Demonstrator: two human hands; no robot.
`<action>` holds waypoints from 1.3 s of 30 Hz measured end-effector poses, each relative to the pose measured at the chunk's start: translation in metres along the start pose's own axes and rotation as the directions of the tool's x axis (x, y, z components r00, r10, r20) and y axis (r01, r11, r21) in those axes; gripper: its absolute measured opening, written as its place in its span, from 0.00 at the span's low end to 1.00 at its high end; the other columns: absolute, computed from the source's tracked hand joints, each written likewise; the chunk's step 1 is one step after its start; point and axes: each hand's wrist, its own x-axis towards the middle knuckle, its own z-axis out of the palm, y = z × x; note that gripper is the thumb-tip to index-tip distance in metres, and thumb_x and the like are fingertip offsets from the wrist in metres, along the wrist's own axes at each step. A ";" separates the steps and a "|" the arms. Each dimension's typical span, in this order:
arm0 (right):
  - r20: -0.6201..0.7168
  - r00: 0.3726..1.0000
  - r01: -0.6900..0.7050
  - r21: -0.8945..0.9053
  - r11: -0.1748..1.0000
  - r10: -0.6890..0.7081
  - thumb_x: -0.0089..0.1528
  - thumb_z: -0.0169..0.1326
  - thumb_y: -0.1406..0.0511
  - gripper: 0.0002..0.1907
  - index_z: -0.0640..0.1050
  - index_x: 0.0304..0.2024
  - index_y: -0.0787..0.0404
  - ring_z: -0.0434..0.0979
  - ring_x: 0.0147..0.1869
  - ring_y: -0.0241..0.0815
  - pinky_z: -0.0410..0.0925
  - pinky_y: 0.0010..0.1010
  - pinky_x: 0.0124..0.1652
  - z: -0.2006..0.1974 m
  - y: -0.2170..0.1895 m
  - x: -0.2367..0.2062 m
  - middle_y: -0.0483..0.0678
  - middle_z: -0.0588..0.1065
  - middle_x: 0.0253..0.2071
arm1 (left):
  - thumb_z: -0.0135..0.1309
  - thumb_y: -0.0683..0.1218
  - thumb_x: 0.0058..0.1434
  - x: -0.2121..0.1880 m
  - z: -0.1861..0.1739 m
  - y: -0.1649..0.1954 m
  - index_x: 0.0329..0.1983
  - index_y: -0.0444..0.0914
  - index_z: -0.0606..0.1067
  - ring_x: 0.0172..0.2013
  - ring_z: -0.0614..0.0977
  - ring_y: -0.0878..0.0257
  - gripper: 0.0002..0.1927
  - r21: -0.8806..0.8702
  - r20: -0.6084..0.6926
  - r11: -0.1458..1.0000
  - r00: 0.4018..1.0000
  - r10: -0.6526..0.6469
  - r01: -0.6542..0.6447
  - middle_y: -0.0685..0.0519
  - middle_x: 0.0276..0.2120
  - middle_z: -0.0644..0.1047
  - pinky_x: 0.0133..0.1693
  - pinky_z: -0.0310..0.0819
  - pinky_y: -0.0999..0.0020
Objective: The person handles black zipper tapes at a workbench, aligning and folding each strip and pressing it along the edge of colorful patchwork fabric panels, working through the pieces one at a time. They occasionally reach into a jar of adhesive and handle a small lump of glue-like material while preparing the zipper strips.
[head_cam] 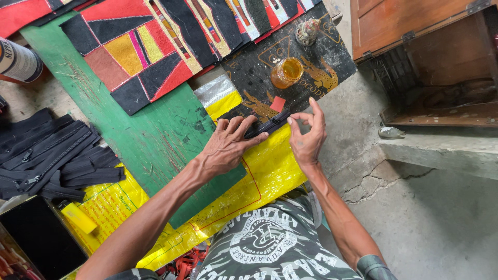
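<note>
A green board (150, 140) lies slantwise across the floor, with a yellow plastic sheet (270, 171) under its lower edge. Patchwork panels (137, 49) of red, black and yellow cover the board's upper end, and a black printed mat (311, 67) lies just beside them. A heap of black zippers (52, 158) sits well apart, at the far left. On the mat stand a small jar of amber liquid (286, 71) and a red scrap (277, 103). The left hand (228, 148) lies flat, fingers spread, pressing a black zipper strip (270, 124) at the mat's lower edge. The right hand (307, 136) pinches the strip's end between thumb and forefinger, its other fingers raised.
</note>
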 end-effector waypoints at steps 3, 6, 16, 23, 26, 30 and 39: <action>-0.002 0.982 0.184 -0.149 0.972 -0.187 0.56 0.69 0.70 0.46 0.59 0.71 0.66 0.70 0.47 0.46 0.64 0.37 0.52 0.003 -0.006 -0.013 0.48 0.77 0.45 | 0.54 0.41 0.52 0.000 0.000 0.000 0.68 0.55 0.69 0.62 0.65 0.47 0.38 -0.010 -0.007 1.000 1.000 0.000 0.000 0.44 0.66 0.63 0.58 0.58 0.51; 0.012 0.985 0.170 -0.217 0.961 -0.172 0.56 0.69 0.68 0.49 0.56 0.73 0.63 0.69 0.48 0.43 0.62 0.39 0.53 0.004 -0.010 -0.018 0.47 0.77 0.50 | 0.54 0.40 0.52 0.000 -0.002 0.000 0.68 0.54 0.69 0.62 0.65 0.48 0.38 -0.016 0.027 1.000 0.999 -0.019 0.020 0.43 0.66 0.62 0.56 0.58 0.51; 0.197 0.954 0.166 0.287 0.943 -0.227 0.62 0.59 0.74 0.25 0.74 0.62 0.63 0.69 0.55 0.45 0.62 0.35 0.59 -0.060 -0.031 0.082 0.49 0.73 0.52 | 0.54 0.40 0.50 0.002 -0.006 -0.001 0.68 0.54 0.69 0.62 0.64 0.47 0.39 -0.029 0.041 1.000 0.999 -0.009 0.010 0.43 0.65 0.62 0.56 0.58 0.51; 0.504 0.795 0.430 -0.076 0.899 -0.338 0.54 0.64 0.69 0.51 0.57 0.77 0.58 0.66 0.70 0.53 0.57 0.49 0.65 -0.027 -0.038 0.133 0.52 0.70 0.65 | 0.55 0.41 0.51 -0.001 -0.004 0.001 0.68 0.54 0.70 0.63 0.65 0.48 0.37 -0.041 -0.007 0.999 1.000 -0.004 0.004 0.44 0.66 0.62 0.57 0.58 0.51; 0.512 0.831 0.320 -0.116 0.940 -0.220 0.58 0.67 0.63 0.51 0.57 0.79 0.54 0.66 0.71 0.47 0.58 0.47 0.68 -0.018 -0.026 0.132 0.47 0.71 0.64 | 0.54 0.41 0.49 0.000 -0.004 0.001 0.68 0.54 0.69 0.62 0.64 0.47 0.39 -0.030 0.023 0.999 0.999 -0.027 0.028 0.43 0.66 0.62 0.56 0.58 0.51; 0.417 0.848 0.407 -0.121 0.905 -0.326 0.53 0.71 0.61 0.41 0.71 0.68 0.55 0.57 0.77 0.54 0.54 0.52 0.72 -0.027 -0.023 0.131 0.52 0.64 0.70 | 0.55 0.41 0.50 0.001 -0.005 0.001 0.68 0.54 0.69 0.63 0.65 0.47 0.39 -0.024 0.027 1.000 0.999 -0.017 0.018 0.44 0.66 0.62 0.57 0.58 0.50; 0.381 0.884 0.381 -0.249 0.890 -0.272 0.51 0.71 0.62 0.18 0.86 0.44 0.55 0.42 0.81 0.64 0.46 0.60 0.70 -0.027 -0.032 0.123 0.57 0.48 0.80 | 0.54 0.41 0.48 0.001 -0.007 0.002 0.68 0.54 0.69 0.62 0.65 0.47 0.40 -0.017 0.042 0.999 0.999 -0.029 0.030 0.43 0.66 0.62 0.56 0.59 0.51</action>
